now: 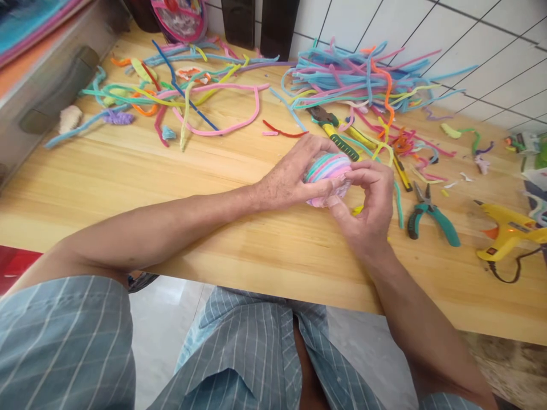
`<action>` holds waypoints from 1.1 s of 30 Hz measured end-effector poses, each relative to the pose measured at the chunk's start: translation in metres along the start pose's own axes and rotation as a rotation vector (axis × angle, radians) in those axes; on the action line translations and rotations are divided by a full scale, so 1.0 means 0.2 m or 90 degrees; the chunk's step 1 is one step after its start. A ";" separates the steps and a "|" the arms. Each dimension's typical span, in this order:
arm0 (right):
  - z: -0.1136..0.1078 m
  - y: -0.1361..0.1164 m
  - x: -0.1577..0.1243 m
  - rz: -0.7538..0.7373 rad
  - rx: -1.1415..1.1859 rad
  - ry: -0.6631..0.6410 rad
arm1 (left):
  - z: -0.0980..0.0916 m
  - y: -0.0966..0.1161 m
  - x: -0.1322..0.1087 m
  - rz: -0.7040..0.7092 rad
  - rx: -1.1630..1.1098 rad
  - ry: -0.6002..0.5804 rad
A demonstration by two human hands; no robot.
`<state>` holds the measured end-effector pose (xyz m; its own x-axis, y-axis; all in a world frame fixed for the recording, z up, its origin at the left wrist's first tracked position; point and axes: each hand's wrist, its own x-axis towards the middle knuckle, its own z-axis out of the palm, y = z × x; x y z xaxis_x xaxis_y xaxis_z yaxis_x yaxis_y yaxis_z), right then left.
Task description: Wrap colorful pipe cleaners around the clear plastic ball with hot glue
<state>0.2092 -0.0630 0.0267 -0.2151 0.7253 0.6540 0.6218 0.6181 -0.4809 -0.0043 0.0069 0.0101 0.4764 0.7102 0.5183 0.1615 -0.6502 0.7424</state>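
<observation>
A small ball of wound pipe cleaners [328, 169], striped pink, purple and teal, is held just above the wooden table [179, 188]. My left hand [290, 179] wraps around its left side with the fingers curled over the top. My right hand [370, 199] grips its right and lower side, thumb and fingers pinched against it. A bit of yellow shows under my right palm.
Loose pipe cleaners lie in piles at the back left [179, 91] and back right [359, 77]. Yellow-handled pliers [337, 134], teal-handled pliers [429, 213] and a yellow glue gun [508, 230] lie to the right. A grey shelf [47, 85] borders the left.
</observation>
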 end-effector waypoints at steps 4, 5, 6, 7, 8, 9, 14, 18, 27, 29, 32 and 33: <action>0.01 0.00 0.00 -0.014 -0.026 0.019 | 0.00 0.00 0.00 -0.016 0.003 0.002; 0.01 0.00 0.00 -0.018 -0.020 0.020 | 0.00 0.00 0.00 -0.018 0.002 0.002; 0.01 0.01 0.00 -0.019 -0.007 0.019 | 0.00 0.00 0.00 -0.018 0.001 0.001; 0.01 0.02 0.00 -0.019 0.010 0.017 | 0.00 0.00 0.00 -0.018 0.000 -0.001; 0.01 0.03 0.00 -0.018 0.028 0.016 | -0.01 0.00 0.00 -0.017 -0.001 -0.002; 0.01 0.04 -0.01 -0.018 0.045 0.016 | -0.01 0.00 0.00 -0.016 -0.001 -0.003; 0.02 0.06 -0.02 -0.011 0.017 0.008 | 0.00 0.00 0.00 -0.018 -0.004 0.001; 0.03 0.05 -0.02 0.005 -0.031 0.010 | 0.00 0.00 0.00 -0.018 -0.008 0.012; 0.02 0.05 -0.02 -0.030 0.034 0.020 | 0.00 0.00 0.01 0.000 0.001 0.018; 0.04 0.04 -0.02 -0.057 -0.013 0.041 | 0.00 -0.01 0.00 0.012 -0.004 0.025; 0.06 0.03 -0.03 -0.059 -0.055 0.063 | 0.01 -0.01 0.00 0.024 -0.012 0.036; 0.06 0.02 -0.03 -0.055 -0.049 0.058 | 0.01 -0.01 0.00 0.022 -0.013 0.039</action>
<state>0.2046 -0.0610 0.0136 -0.2038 0.6377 0.7428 0.6608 0.6494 -0.3762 -0.0027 0.0088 0.0076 0.4270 0.7032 0.5685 0.1275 -0.6692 0.7321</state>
